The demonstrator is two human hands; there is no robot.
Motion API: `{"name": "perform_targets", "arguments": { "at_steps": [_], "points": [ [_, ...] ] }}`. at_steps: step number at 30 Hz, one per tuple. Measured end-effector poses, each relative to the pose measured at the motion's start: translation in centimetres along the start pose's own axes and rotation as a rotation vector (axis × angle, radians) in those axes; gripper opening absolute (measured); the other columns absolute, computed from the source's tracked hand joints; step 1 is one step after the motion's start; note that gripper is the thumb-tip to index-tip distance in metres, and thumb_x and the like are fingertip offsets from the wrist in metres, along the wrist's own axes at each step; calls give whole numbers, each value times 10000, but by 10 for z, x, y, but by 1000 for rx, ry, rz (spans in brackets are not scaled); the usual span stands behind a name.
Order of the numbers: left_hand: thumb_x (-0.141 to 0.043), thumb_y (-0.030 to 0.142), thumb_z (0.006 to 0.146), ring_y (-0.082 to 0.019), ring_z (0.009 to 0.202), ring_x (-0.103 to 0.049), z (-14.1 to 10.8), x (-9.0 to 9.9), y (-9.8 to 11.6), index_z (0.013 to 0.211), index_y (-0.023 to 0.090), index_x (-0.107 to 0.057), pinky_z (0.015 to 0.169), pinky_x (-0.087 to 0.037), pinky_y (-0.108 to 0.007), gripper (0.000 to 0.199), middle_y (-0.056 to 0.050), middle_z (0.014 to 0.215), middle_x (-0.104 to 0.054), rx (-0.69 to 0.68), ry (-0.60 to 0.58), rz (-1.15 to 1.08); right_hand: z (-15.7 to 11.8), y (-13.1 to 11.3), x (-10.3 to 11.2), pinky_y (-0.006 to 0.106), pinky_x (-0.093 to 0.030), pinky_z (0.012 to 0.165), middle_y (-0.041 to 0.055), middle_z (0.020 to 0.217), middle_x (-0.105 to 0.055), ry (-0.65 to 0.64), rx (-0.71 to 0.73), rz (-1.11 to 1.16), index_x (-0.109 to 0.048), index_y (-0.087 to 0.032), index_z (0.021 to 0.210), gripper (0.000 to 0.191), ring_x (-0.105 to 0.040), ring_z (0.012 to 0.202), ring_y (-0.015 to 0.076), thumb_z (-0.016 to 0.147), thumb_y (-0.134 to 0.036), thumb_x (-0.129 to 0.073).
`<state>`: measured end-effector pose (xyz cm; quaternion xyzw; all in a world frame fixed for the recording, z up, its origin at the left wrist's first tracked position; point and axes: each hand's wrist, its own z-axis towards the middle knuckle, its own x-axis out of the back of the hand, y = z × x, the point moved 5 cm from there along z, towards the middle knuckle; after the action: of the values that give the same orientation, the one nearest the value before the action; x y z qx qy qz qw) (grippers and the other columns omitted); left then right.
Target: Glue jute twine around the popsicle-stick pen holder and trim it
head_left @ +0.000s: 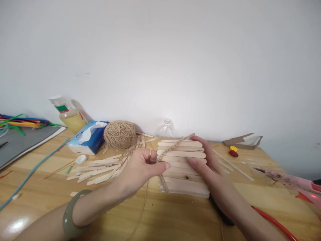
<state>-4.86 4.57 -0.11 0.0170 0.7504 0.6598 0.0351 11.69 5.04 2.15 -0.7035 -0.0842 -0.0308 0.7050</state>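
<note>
The left hand pinches a braided twine cord at the left edge of a craft-stick panel, clasped by the right hand over a wooden table, where even pressure should keep the cord flat.

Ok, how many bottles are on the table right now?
2. A white-capped bottle of yellowish liquid is at the back left, behind the tissue pack; a clear plastic bottle is behind the popsicle-stick panel, lower part hidden. Others could be hidden there.
</note>
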Motion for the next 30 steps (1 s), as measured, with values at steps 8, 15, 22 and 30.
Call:
{"name": "perform_targets", "arguments": {
  "at_steps": [8,15,22,30],
  "points": [
    [-744,326,594,-102,509,-485,1,1,-3,469,152,-485,523,-393,-228,336,47,469,-479,11,21,-3,2,7,-1,270,-497,752,-6,1182,-575,-107,-30,43,-402,-358,1203,528,-605,942,187,742,-549,-574],
    [-739,257,595,-112,552,-544,0,-3,2,538,142,-558,588,-443,-238,222,22,543,-580,39,-50,-82,5,3,2,286,-512,681,25,1130,-591,-61,-2,-7,-421,-337,1205,563,-612,907,214,716,-566,-582],
    [-704,187,608,-90,528,-514,0,-2,2,565,131,-582,559,-415,-219,141,29,534,-565,43,-78,-60,-1,-7,2,302,-513,678,28,1043,-611,3,34,-55,-424,-315,1220,536,-613,814,195,744,-524,-559],
    [-732,178,583,-76,516,-515,1,-2,4,529,139,-530,537,-411,-197,212,39,524,-570,54,-81,-68,-3,-5,0,288,-497,675,12,1126,-579,-43,-28,-29,-376,-346,1215,540,-599,821,183,743,-538,-556]
  ]
}}
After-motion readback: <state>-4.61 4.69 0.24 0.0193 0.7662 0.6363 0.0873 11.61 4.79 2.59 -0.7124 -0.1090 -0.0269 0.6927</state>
